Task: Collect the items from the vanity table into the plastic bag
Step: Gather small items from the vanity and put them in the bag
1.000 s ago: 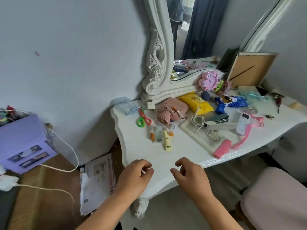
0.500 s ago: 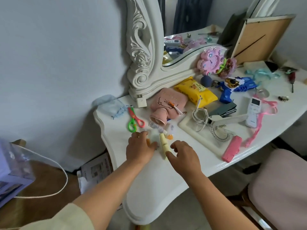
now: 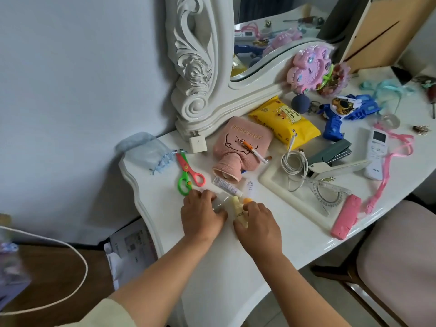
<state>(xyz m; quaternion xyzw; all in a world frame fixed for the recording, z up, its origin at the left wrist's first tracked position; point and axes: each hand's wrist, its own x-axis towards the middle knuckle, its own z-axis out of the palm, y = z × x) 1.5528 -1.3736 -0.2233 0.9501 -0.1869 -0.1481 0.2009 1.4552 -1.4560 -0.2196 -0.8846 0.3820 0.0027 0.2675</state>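
Near vanity table (image 3: pixel 212 256) front edge: left hand (image 3: pixel 201 217) palm-down, fingers curled over small clear item. Right hand (image 3: pixel 258 226) palm-down, pinching pale yellow tube (image 3: pixel 237 205) lying between both hands. Plastic bag unseen.

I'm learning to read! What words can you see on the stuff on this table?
"BABY HAND AND MOUTH WIPES", partly legible, on the yellow wipes pack.
Gold stitched lettering on the pink hot-water bottle cover: too blurred to read.
Small print on the white tube and on the white remote: too small to read.
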